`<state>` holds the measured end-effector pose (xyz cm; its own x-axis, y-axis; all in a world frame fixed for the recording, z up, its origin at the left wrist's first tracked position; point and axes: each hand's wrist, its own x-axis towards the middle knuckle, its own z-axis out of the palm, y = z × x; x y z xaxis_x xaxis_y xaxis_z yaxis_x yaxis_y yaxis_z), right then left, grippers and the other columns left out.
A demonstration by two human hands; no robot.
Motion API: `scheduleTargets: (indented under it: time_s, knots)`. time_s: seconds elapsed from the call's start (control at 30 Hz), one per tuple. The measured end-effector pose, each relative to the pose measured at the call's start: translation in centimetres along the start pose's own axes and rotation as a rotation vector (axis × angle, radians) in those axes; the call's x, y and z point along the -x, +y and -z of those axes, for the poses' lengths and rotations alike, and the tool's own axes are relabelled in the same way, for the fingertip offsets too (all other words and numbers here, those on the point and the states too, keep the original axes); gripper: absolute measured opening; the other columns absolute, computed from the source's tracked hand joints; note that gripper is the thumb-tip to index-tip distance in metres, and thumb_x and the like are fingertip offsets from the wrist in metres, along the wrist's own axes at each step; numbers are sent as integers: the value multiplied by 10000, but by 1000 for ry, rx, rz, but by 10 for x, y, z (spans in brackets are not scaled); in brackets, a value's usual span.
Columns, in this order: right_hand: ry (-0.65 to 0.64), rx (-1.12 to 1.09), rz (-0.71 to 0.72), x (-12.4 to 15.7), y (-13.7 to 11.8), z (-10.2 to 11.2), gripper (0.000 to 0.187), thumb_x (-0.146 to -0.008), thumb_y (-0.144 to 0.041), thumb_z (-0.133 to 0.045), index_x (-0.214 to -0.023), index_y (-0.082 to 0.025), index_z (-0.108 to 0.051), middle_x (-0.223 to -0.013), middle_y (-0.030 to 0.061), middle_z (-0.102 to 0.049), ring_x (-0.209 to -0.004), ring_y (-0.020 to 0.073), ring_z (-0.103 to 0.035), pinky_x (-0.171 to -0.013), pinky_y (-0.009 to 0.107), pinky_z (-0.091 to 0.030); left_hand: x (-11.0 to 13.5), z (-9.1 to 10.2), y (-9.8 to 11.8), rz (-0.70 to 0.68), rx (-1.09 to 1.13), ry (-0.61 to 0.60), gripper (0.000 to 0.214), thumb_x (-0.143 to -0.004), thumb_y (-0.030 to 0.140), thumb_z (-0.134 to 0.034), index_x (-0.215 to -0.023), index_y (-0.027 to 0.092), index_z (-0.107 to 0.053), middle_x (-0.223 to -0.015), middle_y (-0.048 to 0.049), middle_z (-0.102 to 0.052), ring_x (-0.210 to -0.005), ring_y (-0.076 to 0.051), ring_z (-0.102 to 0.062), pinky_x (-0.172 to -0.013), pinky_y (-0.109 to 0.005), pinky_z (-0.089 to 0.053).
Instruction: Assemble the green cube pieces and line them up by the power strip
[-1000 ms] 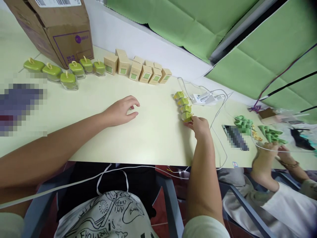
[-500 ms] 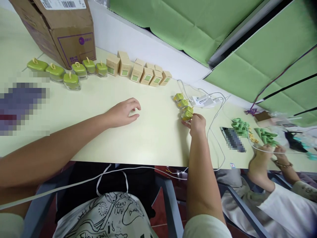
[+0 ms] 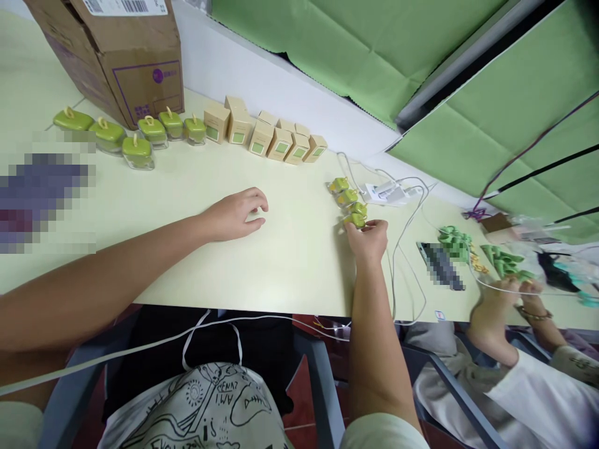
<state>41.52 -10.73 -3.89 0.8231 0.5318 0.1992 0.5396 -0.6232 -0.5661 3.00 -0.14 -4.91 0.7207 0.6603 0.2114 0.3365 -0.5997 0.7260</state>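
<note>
My right hand (image 3: 368,241) pinches the nearest of a short row of small green-and-yellow pieces (image 3: 355,219) on the cream table (image 3: 290,268). The other pieces (image 3: 347,197) sit touching or nearly touching in a line beyond it. My left hand (image 3: 235,215) rests on the tabletop with loosely curled fingers, holding nothing. Farther away stand green-lidded glass jars (image 3: 137,152) and small tan cartons with green labels (image 3: 261,138), in a row along the back.
A large cardboard carton (image 3: 135,65) stands at back left. White cables run from a charger (image 3: 388,193). At right, a co-worker's hands (image 3: 496,305) work near green ribbon bows (image 3: 453,243), beside a blurred phone (image 3: 440,266). Green cloth hangs behind.
My right hand has shifted up and left along the row, and the nearest piece now sits closer to its neighbours. My left hand has edged slightly right. The co-worker's hands have moved.
</note>
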Motion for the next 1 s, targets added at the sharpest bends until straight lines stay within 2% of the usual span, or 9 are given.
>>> scheduleTargets:
  time_s: [0.13,0.23,0.3,0.37,0.47,0.53,0.73,0.87,1.0]
  knots:
    - [-9,39,3,-5,3,-2,396,-814,-423,-838,-1010,-305,-514,-975,11,-665,-1024,297,-714,-1094,484,-602,0,1,2,4,19,-3,321,-1023,477,-635,-1214,233,-717,-1462,-133,-731,-1161,-308,-787,-982,-469,-598]
    - [-26,60,-3,-8,6,-2,331,-825,-450,-824,-936,-289,-556,-1021,78,-717,-1091,336,-736,-1151,524,-596,0,2,3,4,-8,-19,310,-1026,471,-635,-1195,227,-724,-1465,-126,-730,-971,-249,-756,-945,-455,-580]
    - [-25,58,-28,-10,8,-1,338,-828,-445,-833,-997,-257,-610,-1117,131,-754,-1141,356,-746,-1175,548,-590,0,2,2,1,-31,-25,306,-1025,464,-631,-1185,220,-725,-1463,-123,-730,-848,-208,-697,-918,-449,-565]
    - [-36,32,-41,-13,9,-1,486,-827,-436,-853,-1203,-209,-645,-1271,168,-773,-1188,345,-762,-1172,523,-604,0,2,1,-5,-46,-32,303,-1026,456,-630,-1186,218,-726,-1468,-121,-728,-788,-186,-658,-903,-442,-555]
    - [-73,-89,-18,-21,7,-4,853,-810,-465,-912,-1540,-206,-554,-1489,167,-741,-1287,301,-773,-1203,456,-599,0,0,0,-14,-48,-38,295,-1030,447,-635,-1191,221,-732,-1465,-120,-735,-774,-179,-649,-890,-431,-550]
    - [-90,-155,-7,-30,1,-8,937,-795,-482,-941,-1606,-225,-549,-1531,156,-734,-1331,298,-767,-1232,457,-582,0,0,0,-22,-52,-36,290,-1031,441,-635,-1186,218,-735,-1466,-123,-741,-773,-179,-645,-890,-436,-548]
    - [-112,-133,-32,-56,-14,-14,530,-812,-337,-888,-1320,-216,-796,-1135,59,-827,-950,228,-744,-1052,435,-632,1,1,1,-19,-41,-42,288,-1035,444,-637,-1180,216,-737,-1474,-127,-749,-774,-176,-651,-878,-437,-546]
    - [-147,-192,-10,-54,-7,-17,586,-808,-268,-826,-1392,-231,-789,-1093,16,-825,-778,161,-680,-852,353,-627,0,1,1,-17,-50,-55,283,-1035,427,-622,-1180,211,-732,-1476,-130,-743,-858,-202,-684,-909,-436,-543]
    - [-89,-249,47,-54,0,-23,602,-750,-246,-815,-1349,-205,-768,-1102,32,-809,-825,175,-705,-787,318,-626,0,2,3,-17,-50,-70,291,-1041,406,-610,-1201,193,-726,-1482,-132,-732,-832,-181,-636,-940,-430,-532]
